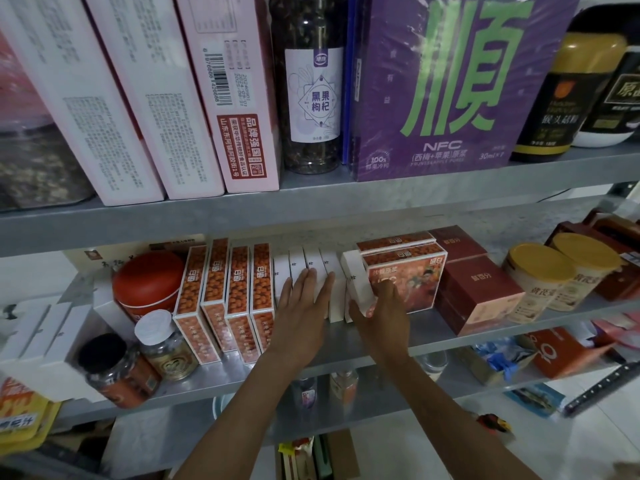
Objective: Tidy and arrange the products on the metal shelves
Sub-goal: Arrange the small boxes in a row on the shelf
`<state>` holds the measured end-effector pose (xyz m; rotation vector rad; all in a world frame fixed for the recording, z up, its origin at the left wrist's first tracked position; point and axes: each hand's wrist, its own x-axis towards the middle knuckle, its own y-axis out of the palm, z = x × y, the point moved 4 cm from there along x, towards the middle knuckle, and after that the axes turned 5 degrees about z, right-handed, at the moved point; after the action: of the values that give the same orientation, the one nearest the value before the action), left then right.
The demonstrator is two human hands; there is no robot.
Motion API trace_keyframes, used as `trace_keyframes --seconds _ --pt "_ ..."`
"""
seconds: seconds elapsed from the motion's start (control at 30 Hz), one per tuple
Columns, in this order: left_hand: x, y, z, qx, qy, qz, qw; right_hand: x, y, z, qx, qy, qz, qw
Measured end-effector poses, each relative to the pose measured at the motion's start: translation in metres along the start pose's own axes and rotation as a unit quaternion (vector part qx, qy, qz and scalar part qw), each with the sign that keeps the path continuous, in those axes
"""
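My left grip (304, 301), fingers flat, presses the upright white boxes (336, 303); my right grip (382, 308) holds one tilted white box (356, 282).

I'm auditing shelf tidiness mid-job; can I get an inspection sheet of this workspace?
Surface: middle shelf, metal, crowded.
Job's things: white boxes upright in a row; tilted box leaning at the row's right end; four orange boxes upright on their left.
Clutter: red tin and jars at left; maroon boxes and tubs at right.
Hands: left hand flat on the white boxes; right hand grips the tilted box.
Cables: nothing seen.
Surroundings: upper shelf holds pink boxes and a purple box.
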<state>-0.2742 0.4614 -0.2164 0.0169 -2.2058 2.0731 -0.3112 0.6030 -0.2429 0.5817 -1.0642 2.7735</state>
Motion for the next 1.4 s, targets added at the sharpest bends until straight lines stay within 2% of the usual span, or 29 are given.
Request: trace_keyframes --seconds 0.1,0.27,0.47,0.53,0.63,0.67,0.73,0.87,0.97,1.03,1.1,1.27,1.33,1.4 --pt "0.000 0.001 0.001 -0.003 -0.001 0.007 1.000 -0.005 -0.008 0.003 0.146 0.018 0.029 0.989" --pt "0.001 0.002 0.003 -0.028 0.002 0.020 0.999 -0.001 -0.030 0.000 0.323 0.075 0.030 0.943" --pt "-0.001 0.000 0.000 -0.039 0.007 -0.011 0.999 0.012 -0.047 -0.022 0.437 0.197 0.013 0.878" --pt "-0.002 -0.002 -0.003 -0.062 0.022 -0.050 0.997 0.012 -0.048 -0.026 0.464 0.212 0.013 0.860" --pt "-0.006 0.000 -0.006 -0.129 0.049 -0.181 0.974 0.012 -0.050 -0.027 0.505 0.227 0.028 0.832" --pt "-0.008 -0.002 -0.009 -0.167 0.041 -0.201 0.964 0.012 -0.050 -0.026 0.521 0.233 0.034 0.821" --pt "-0.013 -0.006 -0.016 -0.276 0.011 -0.163 0.947 0.013 -0.051 -0.023 0.546 0.243 0.049 0.800" --pt "-0.018 -0.008 -0.030 -0.452 -0.031 -0.030 0.891 0.016 -0.054 -0.011 0.553 0.246 0.084 0.791" --pt "-0.019 -0.010 -0.033 -0.520 -0.051 0.001 0.852 0.018 -0.057 -0.002 0.536 0.244 0.112 0.800" --pt "-0.020 -0.012 -0.031 -0.542 -0.060 0.006 0.839 0.020 -0.057 -0.001 0.527 0.249 0.134 0.802" --pt "-0.021 -0.015 -0.030 -0.571 -0.067 0.017 0.818 0.019 -0.057 0.000 0.546 0.251 0.180 0.779" --pt "-0.031 -0.019 -0.037 -0.668 -0.080 0.075 0.736 0.011 -0.056 0.010 0.617 0.234 0.307 0.686" --pt "-0.034 -0.020 -0.041 -0.685 -0.085 0.084 0.719 0.008 -0.058 0.012 0.634 0.230 0.316 0.667" --pt "-0.034 -0.021 -0.042 -0.689 -0.093 0.099 0.712 0.007 -0.060 0.016 0.634 0.223 0.316 0.670"
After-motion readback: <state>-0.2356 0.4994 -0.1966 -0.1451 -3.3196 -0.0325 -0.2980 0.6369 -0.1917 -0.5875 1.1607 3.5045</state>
